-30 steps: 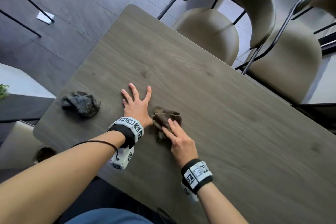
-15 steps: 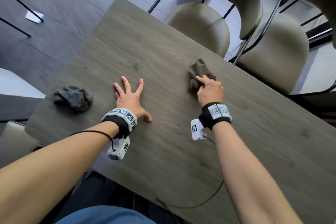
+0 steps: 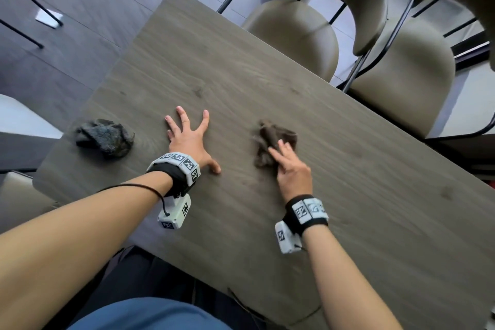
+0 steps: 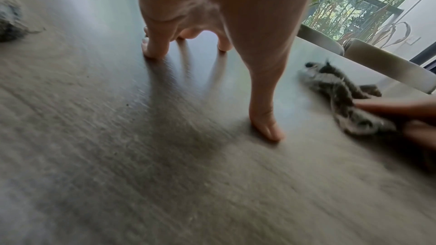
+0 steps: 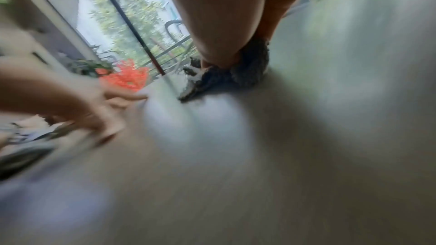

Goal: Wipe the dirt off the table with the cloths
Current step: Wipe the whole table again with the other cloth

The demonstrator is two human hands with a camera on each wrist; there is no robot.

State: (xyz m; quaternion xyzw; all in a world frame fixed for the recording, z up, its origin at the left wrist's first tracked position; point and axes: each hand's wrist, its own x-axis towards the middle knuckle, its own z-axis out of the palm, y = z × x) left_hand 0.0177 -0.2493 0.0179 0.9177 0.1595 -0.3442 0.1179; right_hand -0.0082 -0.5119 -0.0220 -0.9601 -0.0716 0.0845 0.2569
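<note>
From the head view, your left hand (image 3: 190,139) lies spread on the table (image 3: 348,222), fingers straight and fanned, thumb out to the side, holding nothing. Your right hand (image 3: 293,171) presses down on the brown cloth (image 3: 270,142) with straight fingers laid over its near side; the cloth sits crumpled on the tabletop, well apart from your left hand and nearer the far edge where two beige chairs (image 3: 300,35) stand. A second, grey cloth (image 3: 105,136) lies bunched near the table's left end, beside your left hand but not touching it. In the left wrist view, your left hand (image 4: 212,25) stands on its fingertips (image 4: 153,51) and thumb, palm raised off the table (image 4: 165,174), grasping nothing; the brown cloth (image 4: 339,96) lies to the right under the straight fingers of your right hand (image 4: 401,116), and the grey cloth (image 4: 9,23) shows at the left edge. The right wrist view is heavily blurred: your right hand (image 5: 226,25) bears on the brown cloth (image 5: 238,74) against the table (image 5: 259,174), and your left hand (image 5: 78,100) shows at the left, flat and unclenched.
</note>
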